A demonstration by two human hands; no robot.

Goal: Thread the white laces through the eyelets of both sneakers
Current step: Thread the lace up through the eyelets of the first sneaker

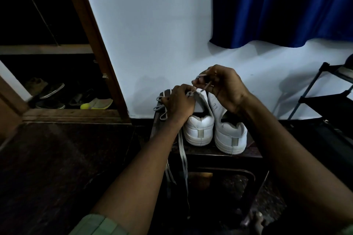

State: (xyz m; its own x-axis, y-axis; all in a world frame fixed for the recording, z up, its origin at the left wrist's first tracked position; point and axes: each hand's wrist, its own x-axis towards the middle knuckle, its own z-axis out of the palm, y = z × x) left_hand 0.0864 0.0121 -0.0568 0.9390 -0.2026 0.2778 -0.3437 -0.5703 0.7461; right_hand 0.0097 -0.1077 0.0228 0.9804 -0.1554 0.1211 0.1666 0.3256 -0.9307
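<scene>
Two white leather low-top sneakers stand side by side, heels toward the camera, on a small dark wooden stool (254, 155) against the pale wall: the left sneaker (199, 126) at about 12 o'clock from the stool's near edge, the right sneaker (230, 135) touching it at its 3 o'clock side. The left hand (178, 104) sits over the left sneaker's upper, fingers curled and pinching a flat white lace (183, 158) near the collar. Loops of that lace spill out at the hand's 9 o'clock, and two long strands hang down past the stool's front edge toward 6 o'clock. The right hand (223, 86), raised at about 1 o'clock from the left hand, has its fingers closed on the lace tips, which poke out thin and pale between them. Whether a tip is entering an eyelet cannot be told, since both hands cover the eyelet rows. By my reading the work is early: the left sneaker seems to be mid-lacing with much slack still loose, and the right sneaker shows no lace at all on its visible part, so it likely remains to be done. A dark blue curtain (282, 5) hangs at 1 o'clock, and worn shoes (51, 90) lie in an open wooden cupboard at 10 o'clock.
</scene>
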